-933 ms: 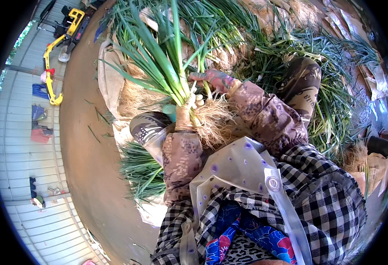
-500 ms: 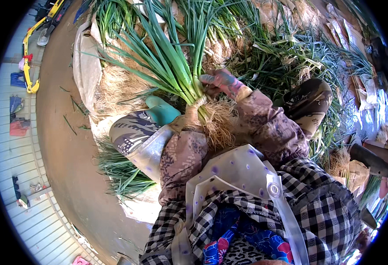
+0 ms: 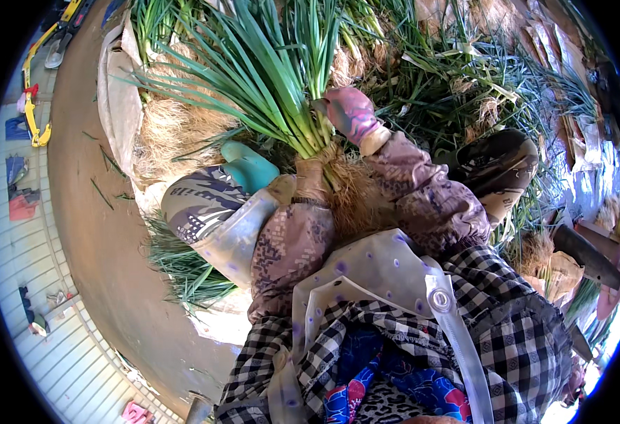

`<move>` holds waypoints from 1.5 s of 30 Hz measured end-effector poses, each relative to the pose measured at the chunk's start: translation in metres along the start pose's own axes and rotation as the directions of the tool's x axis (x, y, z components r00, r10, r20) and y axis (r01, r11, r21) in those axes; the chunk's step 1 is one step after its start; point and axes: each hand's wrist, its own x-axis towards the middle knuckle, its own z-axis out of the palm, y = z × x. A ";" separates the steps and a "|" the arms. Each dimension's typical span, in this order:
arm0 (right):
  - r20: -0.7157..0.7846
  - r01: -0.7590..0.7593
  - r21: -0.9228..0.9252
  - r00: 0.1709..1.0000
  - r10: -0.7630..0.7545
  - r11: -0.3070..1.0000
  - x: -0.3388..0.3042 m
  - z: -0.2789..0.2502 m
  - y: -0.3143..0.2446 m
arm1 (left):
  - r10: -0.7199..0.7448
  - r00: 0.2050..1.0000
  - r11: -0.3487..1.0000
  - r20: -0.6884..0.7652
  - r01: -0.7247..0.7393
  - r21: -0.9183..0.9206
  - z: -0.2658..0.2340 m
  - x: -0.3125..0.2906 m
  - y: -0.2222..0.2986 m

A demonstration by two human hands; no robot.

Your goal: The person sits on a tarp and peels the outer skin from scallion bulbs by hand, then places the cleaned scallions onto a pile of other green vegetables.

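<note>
A bunch of green onions [image 3: 289, 116] is held above the lap, between the two bent knees, with its leaves pointed away and its pale roots [image 3: 356, 191] hanging nearer to the body. By the left hand [image 3: 310, 175], seen only in small part, the bunch is clasped at the lower stems. By the gloved right hand [image 3: 352, 116] the right side of the stems is touched; whether its fingers are pressed together cannot be told. Beyond the left knee, a teal boot [image 3: 250, 169] is seen. More rooted onions [image 3: 172, 131] are laid beside the left edge of a pale sheet [image 3: 116, 92]. To the right, loose leaves [image 3: 458, 88] are heaped. At the left edge of the brown floor [image 3: 91, 233], white wall panels [image 3: 31, 283] are seen.
</note>
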 end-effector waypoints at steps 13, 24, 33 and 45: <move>0.280 -0.108 0.857 0.918 -0.280 0.503 -0.053 -0.050 -0.002 | -0.229 0.974 0.970 0.006 0.227 0.083 0.001 0.039 0.003; -0.318 0.316 0.945 0.820 0.476 0.087 -0.057 -0.191 0.083 | -0.244 0.931 0.914 0.271 0.314 -0.257 -0.007 0.038 0.017; 0.284 -0.379 0.920 0.820 0.497 0.100 -0.038 -0.082 0.066 | -0.422 0.620 0.733 0.661 0.663 -0.154 -0.011 0.014 0.027; 0.032 -0.057 -0.137 0.998 0.062 0.989 -0.021 -0.028 0.029 | -0.365 0.921 0.930 0.133 0.366 0.022 -0.002 -0.031 0.011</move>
